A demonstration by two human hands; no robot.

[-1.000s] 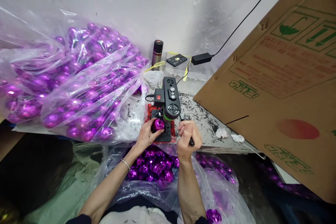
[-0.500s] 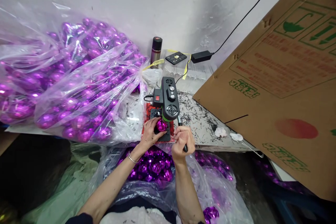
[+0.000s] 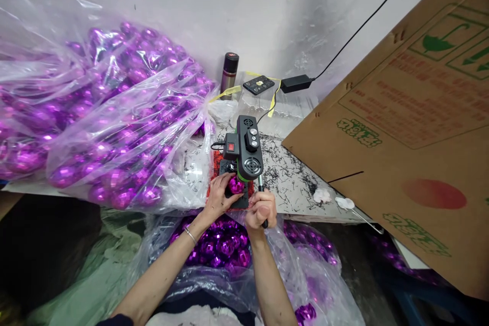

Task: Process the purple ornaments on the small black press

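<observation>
Under the head of a black bench press sits a shiny purple bauble. My left hand grips this bauble from the left, thumb in front and fingers behind. My right hand is closed around the black-handled lever on the right side of the press. The press has a red switch on its left box and stands on a red mat. Directly below my hands, an open clear plastic bag holds many purple baubles.
A large clear bag of purple baubles fills the left of the table. Behind the press stand a dark thermos, a phone-like black object and a power adapter. A big cardboard box leans in from the right. Black scraps litter the tabletop.
My right hand has drawn the lever slightly to the left and down. The left hand keeps its hold on the bauble. The view has shifted a little.
</observation>
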